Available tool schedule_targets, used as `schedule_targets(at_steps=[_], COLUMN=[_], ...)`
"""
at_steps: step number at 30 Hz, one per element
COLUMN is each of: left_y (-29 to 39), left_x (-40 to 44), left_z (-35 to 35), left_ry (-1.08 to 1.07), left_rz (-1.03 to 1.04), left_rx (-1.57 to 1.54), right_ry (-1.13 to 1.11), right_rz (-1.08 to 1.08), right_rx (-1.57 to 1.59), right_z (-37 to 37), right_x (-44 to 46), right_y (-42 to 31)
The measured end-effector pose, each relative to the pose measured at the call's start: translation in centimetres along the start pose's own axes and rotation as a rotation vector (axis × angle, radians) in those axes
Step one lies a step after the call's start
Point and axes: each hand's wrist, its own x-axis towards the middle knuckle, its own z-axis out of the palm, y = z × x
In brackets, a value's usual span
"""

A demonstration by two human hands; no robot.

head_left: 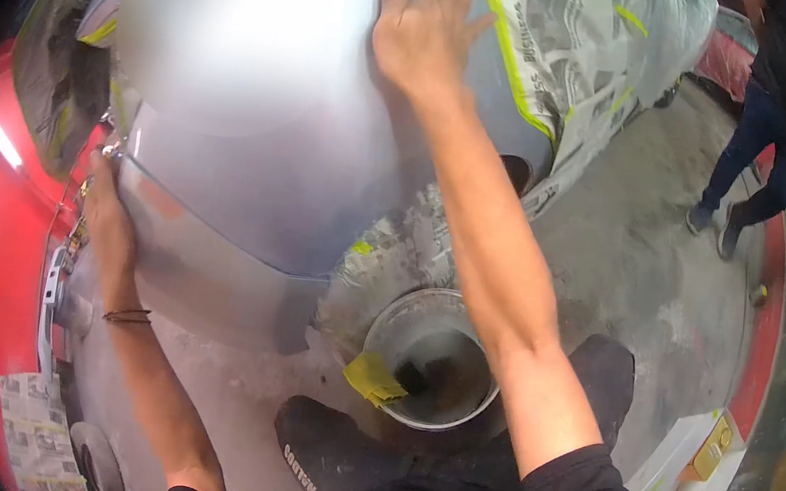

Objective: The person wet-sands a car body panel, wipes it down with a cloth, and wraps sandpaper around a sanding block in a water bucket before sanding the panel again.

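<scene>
Panel (247, 159) lies under the wide-spread right hand (426, 34); how open the left hand (109, 201) is, I cannot tell.

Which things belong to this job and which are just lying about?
Likely job:
smooth grey curved panel, under right hand
printed newspaper covering
yellow-green tape strip
round pale-rimmed bucket
flat yellow sheet on its rim

Apparently lying about:
open white box
small yellowish object
</scene>
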Motion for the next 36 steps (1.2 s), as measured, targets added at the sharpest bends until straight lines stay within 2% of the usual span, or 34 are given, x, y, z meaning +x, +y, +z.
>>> schedule_targets(at_steps=[1, 4, 5, 7, 8, 9, 10, 11, 14, 15, 18, 19, 22, 24, 26, 28, 30, 31, 33, 34, 36], left_y=[-0.5, -0.3, -2.0, -0.5, 0.2, -1.1, -1.1, -0.9, -0.4, -0.4, 0.6, 1.2, -0.8, -2.6, -2.2, -1.7, 0.0, 0.6, 1.2, 0.8, 0.9], left_x=[0.5, 0.4, 1.3, 0.5, 0.1, 1.1, 0.9, 0.7, 1.1, 0.8, 0.3, 0.2, 1.0, 1.4, 0.9, 1.1, -0.2, -0.6, -0.9, -0.9, -1.0], left_z=[-0.1, -0.6, -1.1, -0.8, -0.6, -1.4, -1.2, -1.0, -0.4, -0.6, -0.2, -0.2, -1.1, -1.7, -0.8, -1.6, -1.1, -0.4, -0.3, -0.3, -0.1], left_ry=[-0.041, -0.040, -0.024, -0.010, -0.010, -0.101, -0.068, -0.031, -0.005, -0.005, -0.028, -0.024, -0.082, -0.028, 0.009, -0.045, -0.045, 0.024, 0.026, 0.014, 0.023], left_rz=[0.012, -0.035, -0.055, -0.068, -0.077, -0.110, -0.109, -0.105, -0.067, -0.059, -0.109, -0.135, -0.105, 0.011, -0.001, -0.017, -0.052, -0.007, -0.044, 0.002, 0.064], left_rx=[-0.050, -0.014, -0.009, 0.004, 0.017, -0.037, -0.028, -0.022, -0.028, -0.024, -0.055, -0.080, -0.155, 0.080, -0.020, 0.031, 0.115, 0.136, 0.133, 0.100, 0.043], right_ry=[-0.006, -0.087, -0.081, -0.074, -0.057, -0.031, -0.006, -0.038, -0.085, 0.098, 0.077, 0.035, -0.158, -0.131, -0.085, -0.048, -0.072, -0.079, -0.168, -0.217, -0.122], right_rz=[0.005, 0.133, 0.229, 0.436, 0.466, 0.483, 0.498, 0.371, 0.481, 0.595, 0.684, 0.515, 0.218, 0.140, 0.059, -0.020, -0.057, -0.078, -0.214, -0.276, -0.309], right_rx=[0.086, 0.070, 0.081, 0.107, 0.122, 0.138, 0.156, 0.130, 0.094, 0.371, 0.373, 0.191, 0.088, 0.029, 0.005, 0.000, -0.012, -0.020, -0.026, -0.034, -0.040], right_z=[-1.1, -1.7, -1.9, -2.5, -2.2, -1.3, -0.5, -0.5, 0.1, -0.1, 0.2, 0.8, -1.2, -1.2, -1.1, -1.2, -1.1, -1.2, -1.7, -2.0, -1.5], right_x=[-0.7, -8.9, -10.8, -14.3, -15.5, -15.6, -15.5, -16.5, -17.2, -16.0, -16.6, -18.2, -20.1, -16.7, -11.7, -5.5, -5.3, -5.6, -6.9, -7.2, -1.3], right_y=[-0.1, 4.7, 6.4, 8.7, 8.8, 8.1, 7.4, 6.6, 11.3, 12.9, 13.0, 11.2, 3.4, 4.4, 4.9, 3.9, 2.5, 1.7, 0.4, 0.0, 0.4])
